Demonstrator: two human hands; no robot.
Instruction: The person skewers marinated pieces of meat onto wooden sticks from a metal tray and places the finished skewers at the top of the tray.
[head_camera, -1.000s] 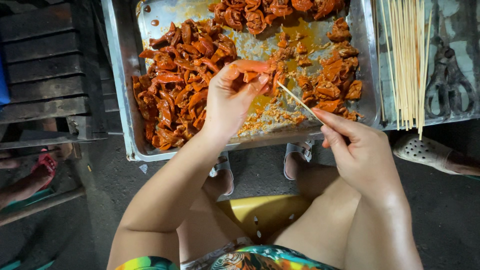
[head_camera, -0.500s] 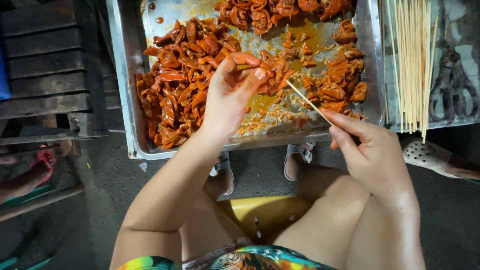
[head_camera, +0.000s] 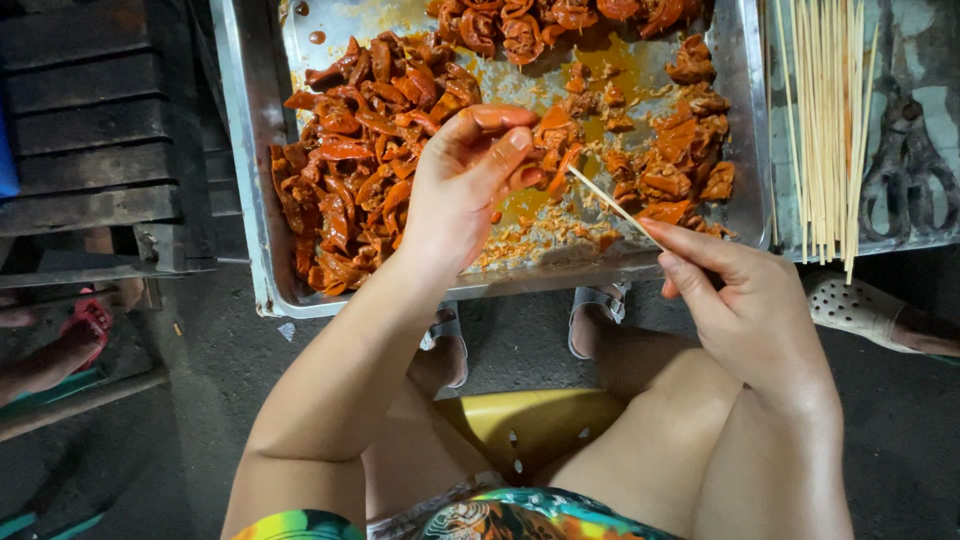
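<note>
Outdoors on dark pavement, a wide steel tray (head_camera: 250, 200) is sitting in front of a seated person, who is working over it from a yellow stool (head_camera: 530, 425). Their left hand (head_camera: 465, 190) is pinching an orange marinated meat piece (head_camera: 550, 150) between thumb and fingertips, fingers closed narrowly around it just above the tray. Their right hand (head_camera: 745, 305) is gripping one bamboo skewer (head_camera: 610, 205) by its lower end, fingers folded tight on it, and is aiming the tip at that piece; tip and meat are touching or nearly so.

Judging by the bare stick, this skewer is only beginning: nothing is threaded on it yet apart from the piece now meeting the point. No finished skewers are showing anywhere in view, and most of the work looks to be ahead.

Counting: one skewer in hand, one meat piece held, several dozen pieces lying in a meat pile (head_camera: 350, 180) across the tray. Roughly twenty spare skewers (head_camera: 825, 120) are waiting on a second tray to the right, beside one pair of scissors (head_camera: 905, 160).
</note>
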